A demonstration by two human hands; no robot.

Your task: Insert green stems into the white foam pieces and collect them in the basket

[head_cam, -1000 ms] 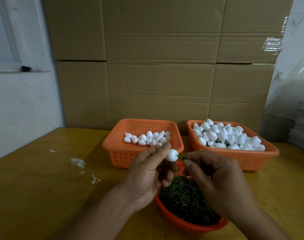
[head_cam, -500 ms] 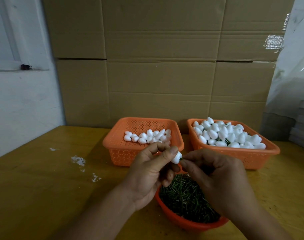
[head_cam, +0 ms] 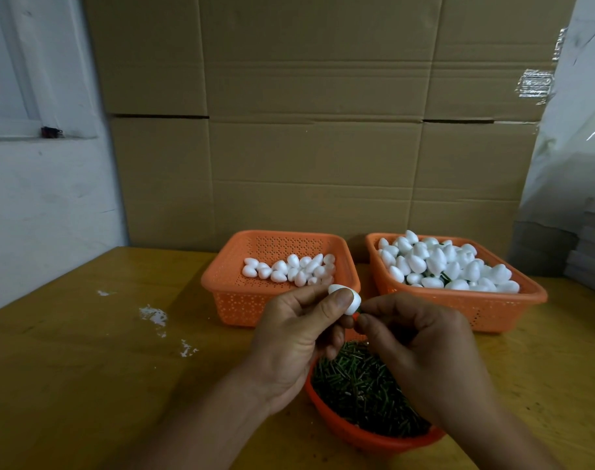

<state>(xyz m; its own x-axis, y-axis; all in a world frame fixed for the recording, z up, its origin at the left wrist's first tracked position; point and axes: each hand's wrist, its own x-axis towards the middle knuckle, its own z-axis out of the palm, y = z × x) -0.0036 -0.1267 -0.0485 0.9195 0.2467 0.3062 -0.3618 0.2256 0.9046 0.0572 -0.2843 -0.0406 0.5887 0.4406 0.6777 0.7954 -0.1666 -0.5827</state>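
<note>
Pinching a white foam piece (head_cam: 351, 301) between thumb and fingers, my left hand (head_cam: 297, 337) holds it above the round orange bowl (head_cam: 363, 434) of green stems (head_cam: 360, 385). My right hand (head_cam: 421, 347) has its fingertips closed on a green stem (head_cam: 358, 310) at the piece's lower end; how deep it sits I cannot tell. Behind, on the counter (head_cam: 85, 368), the left basket (head_cam: 279, 276) holds a few foam pieces and the right basket (head_cam: 455, 283) is heaped with them. Cardboard boxes (head_cam: 316, 130) stand beyond.
</note>
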